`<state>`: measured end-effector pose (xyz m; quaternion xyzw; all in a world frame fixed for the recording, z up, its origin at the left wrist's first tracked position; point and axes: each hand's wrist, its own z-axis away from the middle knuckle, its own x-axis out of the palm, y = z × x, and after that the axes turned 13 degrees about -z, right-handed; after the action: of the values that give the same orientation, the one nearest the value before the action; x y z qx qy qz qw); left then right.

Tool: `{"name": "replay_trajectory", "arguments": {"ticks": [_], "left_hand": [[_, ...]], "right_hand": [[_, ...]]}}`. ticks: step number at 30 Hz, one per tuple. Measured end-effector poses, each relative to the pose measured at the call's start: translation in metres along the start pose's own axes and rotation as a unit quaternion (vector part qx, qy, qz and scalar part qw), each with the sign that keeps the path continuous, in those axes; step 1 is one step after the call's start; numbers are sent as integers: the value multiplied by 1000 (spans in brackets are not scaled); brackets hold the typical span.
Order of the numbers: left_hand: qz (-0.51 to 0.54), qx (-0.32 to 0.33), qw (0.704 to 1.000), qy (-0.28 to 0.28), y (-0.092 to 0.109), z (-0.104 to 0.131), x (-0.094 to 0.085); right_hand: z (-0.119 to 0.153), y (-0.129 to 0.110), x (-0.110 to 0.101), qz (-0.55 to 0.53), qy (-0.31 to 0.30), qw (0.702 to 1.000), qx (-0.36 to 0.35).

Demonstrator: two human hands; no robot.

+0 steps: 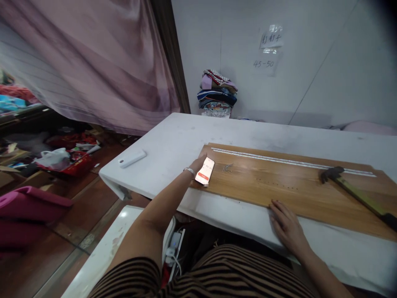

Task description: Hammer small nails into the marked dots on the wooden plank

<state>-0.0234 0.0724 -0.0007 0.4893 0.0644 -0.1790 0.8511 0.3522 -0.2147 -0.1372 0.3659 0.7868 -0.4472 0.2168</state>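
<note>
In the head view, on the floor at the left, a red box (79,165) holds a knotted-looking white plastic bag (53,159) among jumbled items too blurred to name; beside it stand cardboard boxes (9,178) whose contents cannot be made out. The smartphone (205,170), its screen lit, is over the left end of a wooden board (310,198) that lies on the white surface (161,165). The left hand (199,163) is right at the phone's left edge, its fingers mostly hidden, so whether they pinch it cannot be told. The right hand (285,223) is loosely spread, fingertips at the board's near edge, well apart from the phone. Just right of the phone lies a small pile of nails (228,167); farther right, beyond the right hand, a claw hammer (350,188) rests on the board, its head reaching two white strips (266,158) along the far side.
</note>
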Motion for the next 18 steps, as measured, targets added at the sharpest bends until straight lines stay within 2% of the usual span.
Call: {"name": "replay_trajectory", "arguments": {"ticks": [7, 18], "left_hand": [[-56, -22, 998, 30, 4, 4, -6], [-36, -23, 998, 38, 7, 7, -13]], "right_hand": [[1, 3, 1, -9, -6, 1000, 4], [-2, 2, 3, -15, -9, 1000, 15]]}}
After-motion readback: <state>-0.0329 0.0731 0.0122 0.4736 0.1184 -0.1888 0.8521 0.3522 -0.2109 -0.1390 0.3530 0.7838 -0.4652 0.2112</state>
